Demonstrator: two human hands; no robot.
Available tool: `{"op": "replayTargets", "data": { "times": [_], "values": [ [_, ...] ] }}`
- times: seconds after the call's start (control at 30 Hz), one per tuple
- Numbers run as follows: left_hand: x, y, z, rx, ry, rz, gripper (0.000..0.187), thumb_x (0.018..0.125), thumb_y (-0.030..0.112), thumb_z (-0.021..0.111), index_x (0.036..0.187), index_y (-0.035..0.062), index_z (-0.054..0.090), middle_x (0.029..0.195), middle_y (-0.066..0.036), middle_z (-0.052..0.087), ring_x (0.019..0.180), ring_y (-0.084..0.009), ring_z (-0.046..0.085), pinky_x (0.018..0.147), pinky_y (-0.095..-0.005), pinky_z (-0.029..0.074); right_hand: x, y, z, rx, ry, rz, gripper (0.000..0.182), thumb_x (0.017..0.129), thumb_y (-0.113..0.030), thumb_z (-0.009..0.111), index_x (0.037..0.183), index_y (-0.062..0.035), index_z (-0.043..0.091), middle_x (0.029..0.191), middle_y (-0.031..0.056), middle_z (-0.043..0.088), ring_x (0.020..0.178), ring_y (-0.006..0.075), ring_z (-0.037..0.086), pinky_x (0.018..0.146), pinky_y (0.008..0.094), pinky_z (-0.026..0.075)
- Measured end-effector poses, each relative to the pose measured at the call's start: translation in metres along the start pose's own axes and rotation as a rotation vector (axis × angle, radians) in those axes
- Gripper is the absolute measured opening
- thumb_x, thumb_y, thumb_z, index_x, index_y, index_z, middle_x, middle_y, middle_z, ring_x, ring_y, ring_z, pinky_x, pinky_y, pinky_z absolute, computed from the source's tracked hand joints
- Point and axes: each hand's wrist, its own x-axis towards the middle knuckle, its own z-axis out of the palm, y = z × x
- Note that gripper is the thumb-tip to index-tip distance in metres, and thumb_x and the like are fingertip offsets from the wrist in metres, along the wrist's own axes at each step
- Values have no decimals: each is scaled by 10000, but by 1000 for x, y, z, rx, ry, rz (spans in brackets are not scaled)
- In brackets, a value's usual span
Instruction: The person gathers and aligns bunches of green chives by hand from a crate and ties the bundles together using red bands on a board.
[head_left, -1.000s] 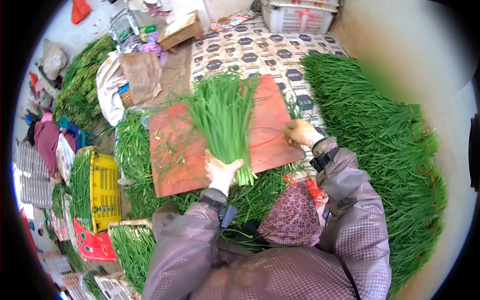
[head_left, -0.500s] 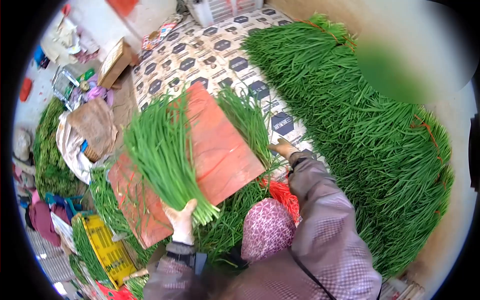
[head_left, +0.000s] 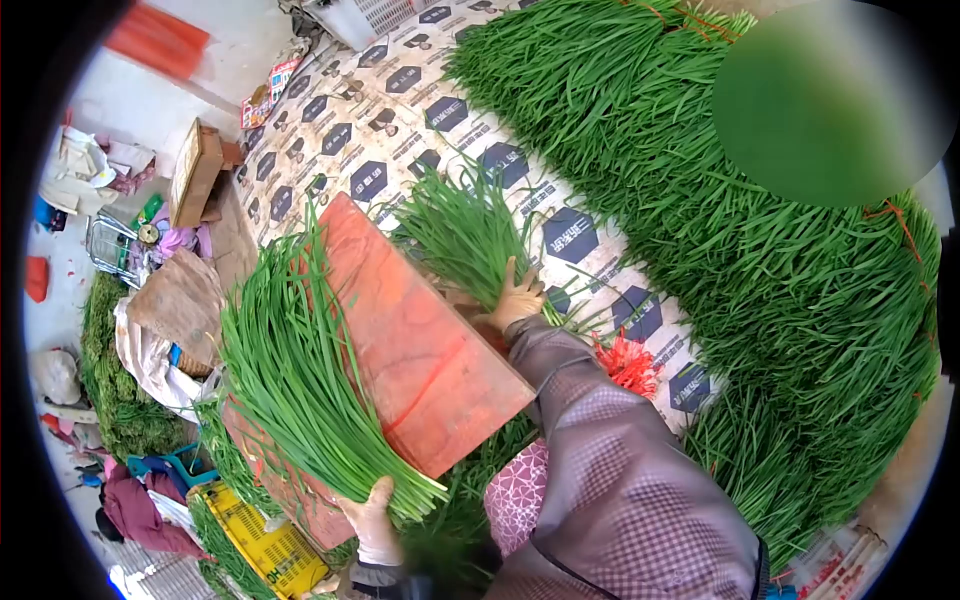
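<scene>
My left hand (head_left: 372, 522) grips a thick bunch of garlic chives (head_left: 310, 375) near its pale cut ends. The long green leaves fan up and left across a reddish board (head_left: 420, 365), partly covering it. Beyond the board's right edge, my right hand (head_left: 517, 300) is around the lower stems of a smaller bunch of chives (head_left: 460, 225) lying on the printed sheet. Its fingers are over the stems and partly hidden among them. Close to my right forearm lies a tuft of red plastic ties (head_left: 628, 365).
A long heap of tied chives (head_left: 700, 200) lines the right side. The printed sheet (head_left: 400, 80) covers the floor ahead. At left are a yellow crate (head_left: 265, 545), a cloth-covered basket (head_left: 175, 310) and a cardboard box (head_left: 196, 172). Loose chives lie under the board.
My right hand has moved from beside the smaller bunch onto its stems and closed around them. My left hand keeps its grip on the large bunch. The head view has shifted.
</scene>
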Motion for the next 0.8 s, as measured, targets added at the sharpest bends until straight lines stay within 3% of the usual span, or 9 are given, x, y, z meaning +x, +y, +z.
{"op": "replayTargets", "data": {
  "times": [0.07,0.13,0.23,0.3,0.43,0.53,0.67,0.7,0.8],
  "values": [
    [2,-6,-5,49,22,-4,941,749,43,709,1527,43,181,1427,-105,400,1216,-255,444,1084,-366,334,6,6,12,-24,90,-8,1442,557,-727,769,1544,-141,-103,1554,288,163,1315,437,371,1027,514,346],
    [5,-13,-10,73,8,-7,931,743,45,716,1519,41,201,1409,-105,418,1204,-255,453,1075,-362,341,23,19,36,10,323,-29,1297,600,-548,821,1555,-137,46,1482,192,336,1191,339,488,944,463,409],
    [7,-14,-10,-7,-22,-12,897,744,32,718,1503,58,241,1364,-96,455,1187,-234,466,1052,-357,367,62,36,58,-158,449,-42,764,818,-159,607,1503,-125,271,974,98,609,831,267,647,688,376,547],
    [7,-23,-11,65,57,51,897,741,27,728,1498,67,250,1347,-91,471,1179,-229,476,1040,-354,382,77,47,63,4,421,-110,630,828,-119,567,1410,-26,345,970,157,620,851,286,666,680,389,559],
    [9,-15,-13,-57,27,-155,1032,711,-38,788,1509,3,135,1375,-132,409,1130,-212,500,1012,-336,432,58,50,18,274,112,-1,556,741,-129,698,1222,39,474,1117,261,641,1030,401,640,850,429,537],
    [8,-21,-14,-127,42,-138,1014,709,-41,780,1505,-5,152,1362,-127,418,1134,-217,494,1017,-342,424,68,59,19,306,22,71,580,685,-137,754,1184,68,542,1138,255,648,1022,389,645,858,414,526],
    [11,-19,-15,-178,-42,-13,1047,696,-10,797,1500,-39,128,1376,-135,399,1175,-225,467,1033,-347,403,77,105,9,721,-329,-181,618,570,-212,872,1062,92,654,1051,226,686,941,329,661,851,375,520],
    [12,-17,-13,-186,-46,10,1051,695,-7,799,1500,-41,126,1385,-138,390,1184,-226,460,1038,-346,398,69,113,8,803,-294,-289,501,642,-159,813,1060,71,662,998,178,702,873,289,661,817,376,524],
    [11,-18,-13,-160,-16,46,1077,670,39,826,1493,-59,139,1431,-167,354,1246,-255,419,1086,-356,345,13,125,-27,1346,-557,-207,392,724,-88,702,1096,28,657,974,118,701,829,235,653,772,370,526]
  ]
}}
